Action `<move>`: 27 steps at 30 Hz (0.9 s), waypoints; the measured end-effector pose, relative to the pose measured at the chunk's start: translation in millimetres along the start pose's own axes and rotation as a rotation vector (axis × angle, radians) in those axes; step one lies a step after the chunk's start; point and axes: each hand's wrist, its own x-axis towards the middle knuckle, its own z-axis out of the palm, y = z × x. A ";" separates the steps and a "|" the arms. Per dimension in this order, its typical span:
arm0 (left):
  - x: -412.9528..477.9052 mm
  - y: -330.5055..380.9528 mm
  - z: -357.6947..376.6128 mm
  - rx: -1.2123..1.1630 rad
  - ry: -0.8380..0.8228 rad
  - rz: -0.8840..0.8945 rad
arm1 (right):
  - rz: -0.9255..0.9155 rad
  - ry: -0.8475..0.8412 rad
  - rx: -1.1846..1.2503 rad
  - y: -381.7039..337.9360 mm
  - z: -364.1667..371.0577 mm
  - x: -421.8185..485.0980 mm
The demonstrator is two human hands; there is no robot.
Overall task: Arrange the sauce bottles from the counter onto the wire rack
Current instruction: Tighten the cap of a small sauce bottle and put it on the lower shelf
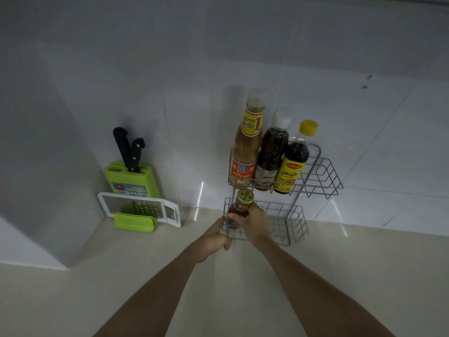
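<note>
the step in hand looks like seating a fourth bottle on the lower shelf. the right hand point(254, 221) has its fingers wrapped round a small bottle point(239, 210) with a gold cap, holding it upright at the left end of the rack point(323, 171)'s lower shelf, inside or just at the front wire; which of the two cannot be told from this angle. the left hand point(216, 239) sits at the shelf's front left corner with fingers curled, seemingly gripping the wire to steady it, though the exact hold is partly hidden.

the next move probably calls for lowering the bottle until its base rests flat on the wires, then letting go without tipping it. the upper shelf hangs just above the cap, so headroom looks tight.

counts: four bottles in all. three stand side by side on the upper shelf: a tall one point(246, 152) with pale sauce, a dark one point(271, 156) with a white cap, and a dark one point(292, 164) with a yellow cap. one is in the hand. the rack has two shelves. no bottle shows on the counter point(121, 288). at the left wall stand one green knife block point(132, 178) with two black-handled knives point(128, 148), and one grater point(143, 211).
</note>
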 end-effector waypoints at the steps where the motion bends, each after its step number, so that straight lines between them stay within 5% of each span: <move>1: -0.1 -0.1 0.2 0.003 -0.004 0.003 | 0.013 -0.006 -0.008 -0.7 -0.2 1.2; 18: -9.2 8.0 2.0 0.048 -0.048 0.024 | 0.080 -0.211 -0.126 -7.1 3.4 17.9; 27: -41.0 -1.7 10.2 0.043 0.129 0.057 | 0.034 -0.199 -0.158 -6.6 -21.7 -25.2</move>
